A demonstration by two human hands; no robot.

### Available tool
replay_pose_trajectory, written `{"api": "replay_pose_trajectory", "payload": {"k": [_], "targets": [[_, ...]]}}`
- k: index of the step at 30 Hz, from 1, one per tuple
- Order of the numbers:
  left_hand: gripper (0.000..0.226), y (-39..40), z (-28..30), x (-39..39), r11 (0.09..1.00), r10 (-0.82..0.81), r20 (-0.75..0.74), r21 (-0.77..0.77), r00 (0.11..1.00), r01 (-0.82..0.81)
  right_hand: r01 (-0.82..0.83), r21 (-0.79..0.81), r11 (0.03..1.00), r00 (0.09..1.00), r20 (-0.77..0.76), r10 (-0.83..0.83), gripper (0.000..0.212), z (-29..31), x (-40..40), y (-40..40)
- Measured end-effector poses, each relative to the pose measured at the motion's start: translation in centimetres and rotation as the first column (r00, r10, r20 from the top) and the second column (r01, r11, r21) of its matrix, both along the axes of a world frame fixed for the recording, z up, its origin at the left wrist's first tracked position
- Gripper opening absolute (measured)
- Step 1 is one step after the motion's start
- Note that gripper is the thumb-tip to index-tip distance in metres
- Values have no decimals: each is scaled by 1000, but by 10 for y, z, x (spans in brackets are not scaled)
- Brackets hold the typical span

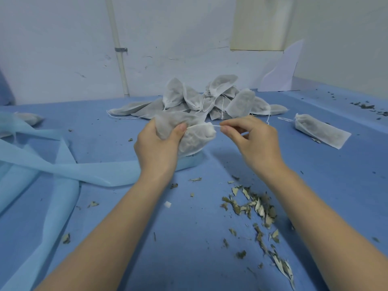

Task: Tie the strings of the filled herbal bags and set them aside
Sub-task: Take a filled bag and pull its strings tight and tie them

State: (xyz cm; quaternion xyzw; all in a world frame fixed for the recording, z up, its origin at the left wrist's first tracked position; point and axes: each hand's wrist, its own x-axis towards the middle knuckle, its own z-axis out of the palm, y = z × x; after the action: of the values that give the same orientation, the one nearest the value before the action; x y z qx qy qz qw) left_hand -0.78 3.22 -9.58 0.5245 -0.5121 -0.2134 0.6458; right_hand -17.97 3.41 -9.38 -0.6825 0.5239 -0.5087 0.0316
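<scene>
White mesh herbal bag [193,139] sits gripped in the left hand [156,148]. The right hand [252,141] pinches its drawstring [216,126] taut. Beyond both hands lies a pile of filled bags [210,99].

I'm looking across a table [189,238] covered in blue cloth, which runs back to a scuffed white wall [63,49]. A thin white pipe [117,49] climbs that wall, held by a grey clamp. Right of the pipe, a pale cream panel [260,24] is set in the wall, and below it a white sheet [281,70] leans. The light is soft and even.
</scene>
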Motion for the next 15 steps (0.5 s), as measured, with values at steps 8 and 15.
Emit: {"api": "replay_pose_trajectory", "payload": {"k": [8,15], "targets": [[25,-12,0,11,985,169,-177,67,970,-159,-205,509,836,973,11,232,56,-21,14,-22],[18,-14,5,16,989,144,-250,60,957,-133,-335,482,810,929,22,371,66,-20,29,-37]]}}
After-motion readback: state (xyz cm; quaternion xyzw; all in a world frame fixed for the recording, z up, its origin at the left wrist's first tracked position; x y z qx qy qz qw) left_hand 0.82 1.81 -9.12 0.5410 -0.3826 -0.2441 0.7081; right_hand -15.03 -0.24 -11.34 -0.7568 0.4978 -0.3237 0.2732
